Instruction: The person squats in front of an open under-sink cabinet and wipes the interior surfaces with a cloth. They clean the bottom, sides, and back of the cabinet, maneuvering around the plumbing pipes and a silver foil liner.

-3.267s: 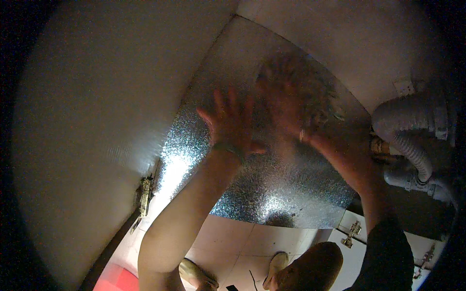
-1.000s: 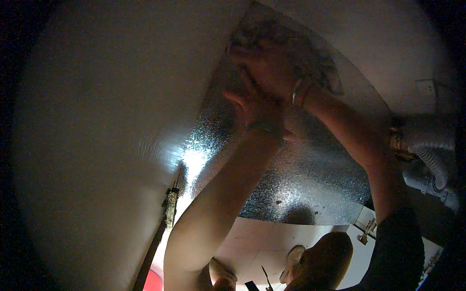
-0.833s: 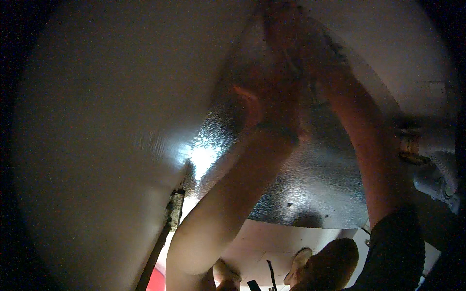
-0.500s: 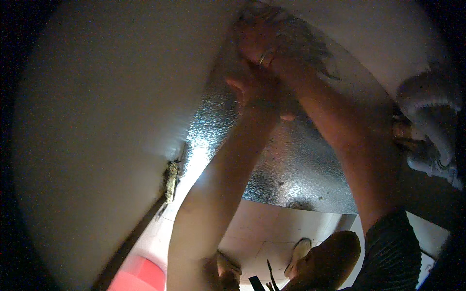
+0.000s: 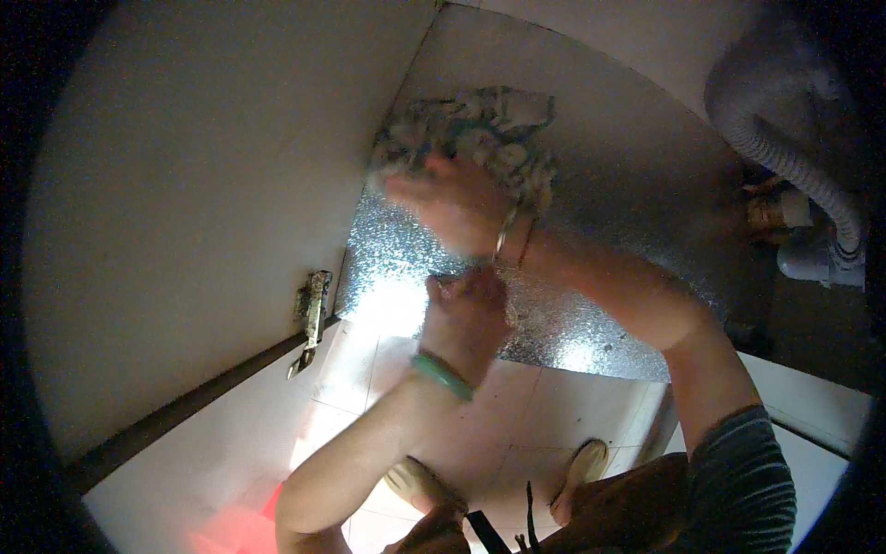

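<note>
A crumpled patterned cloth [image 5: 503, 120], pale with dark green markings, lies on the shiny silver textured lining [image 5: 591, 323] of a cabinet floor. My right hand [image 5: 452, 203], with a thin bangle at its wrist, is closed on the near side of the cloth and presses it down; motion blurs the fingers. Nearer to me, my left hand [image 5: 463, 314] is just below the right wrist, over the front part of the lining. Its fingers look curled in, with nothing visible in them. A green bangle [image 5: 443, 376] circles the left wrist.
A pale cabinet side wall [image 5: 203, 212] rises on the left, with a metal hinge [image 5: 315, 305] near its front edge. At the right are a grey corrugated drain hose [image 5: 798, 171] and a pipe fitting [image 5: 817, 258]. Something red [image 5: 245, 522] stands on the tiled floor [image 5: 498, 415] at lower left.
My right hand and the cloth have come from the far back toward me and to the left. My left hand has drawn back toward the front edge, and its fingers have curled.
</note>
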Tool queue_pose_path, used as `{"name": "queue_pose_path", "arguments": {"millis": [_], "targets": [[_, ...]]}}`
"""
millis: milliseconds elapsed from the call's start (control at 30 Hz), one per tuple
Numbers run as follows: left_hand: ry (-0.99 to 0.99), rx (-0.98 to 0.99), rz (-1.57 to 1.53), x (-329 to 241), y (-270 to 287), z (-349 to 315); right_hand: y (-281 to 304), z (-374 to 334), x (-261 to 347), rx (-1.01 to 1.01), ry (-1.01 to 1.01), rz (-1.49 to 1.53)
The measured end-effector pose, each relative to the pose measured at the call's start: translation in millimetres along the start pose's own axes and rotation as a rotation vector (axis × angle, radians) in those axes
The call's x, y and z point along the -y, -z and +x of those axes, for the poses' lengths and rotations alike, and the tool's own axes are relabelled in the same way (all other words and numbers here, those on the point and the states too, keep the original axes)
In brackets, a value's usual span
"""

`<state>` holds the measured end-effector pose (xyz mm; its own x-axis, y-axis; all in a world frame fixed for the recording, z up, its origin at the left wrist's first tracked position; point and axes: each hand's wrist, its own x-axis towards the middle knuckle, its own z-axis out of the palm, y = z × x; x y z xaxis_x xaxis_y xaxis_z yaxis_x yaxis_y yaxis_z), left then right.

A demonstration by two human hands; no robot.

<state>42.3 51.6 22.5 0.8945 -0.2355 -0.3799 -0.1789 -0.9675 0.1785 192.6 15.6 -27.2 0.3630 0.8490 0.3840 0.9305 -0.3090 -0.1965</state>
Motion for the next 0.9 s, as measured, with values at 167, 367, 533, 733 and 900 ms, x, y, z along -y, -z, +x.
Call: {"name": "queue_pose_path", "arguments": {"millis": [167, 367, 533, 733, 900], "targets": [[0.382, -0.065, 0.119, 25.6, 27.3, 22.7, -2.8, 71.9, -107.7, -0.055, -0.223, -0.384], [0.358, 0.094, 0.034, 38.2, 13.4, 21.2, -32.3, 38.9, -1.5, -0.151, -0.115, -0.215], [0.357, 0.058, 0.089, 31.5, 26.9, 32.0, -4.2, 38.5, -54.5, -0.096, 0.030, -0.169], [0.337, -0.096, 0.097, 30.6, 14.8, 24.5, 0.5, 74.0, -73.1, -0.096, -0.278, -0.430], [0.294, 0.111, -0.063, 24.4, 2.1, 16.9, -2.2, 17.2, 34.7, -0.049, 0.057, 0.018]]}}
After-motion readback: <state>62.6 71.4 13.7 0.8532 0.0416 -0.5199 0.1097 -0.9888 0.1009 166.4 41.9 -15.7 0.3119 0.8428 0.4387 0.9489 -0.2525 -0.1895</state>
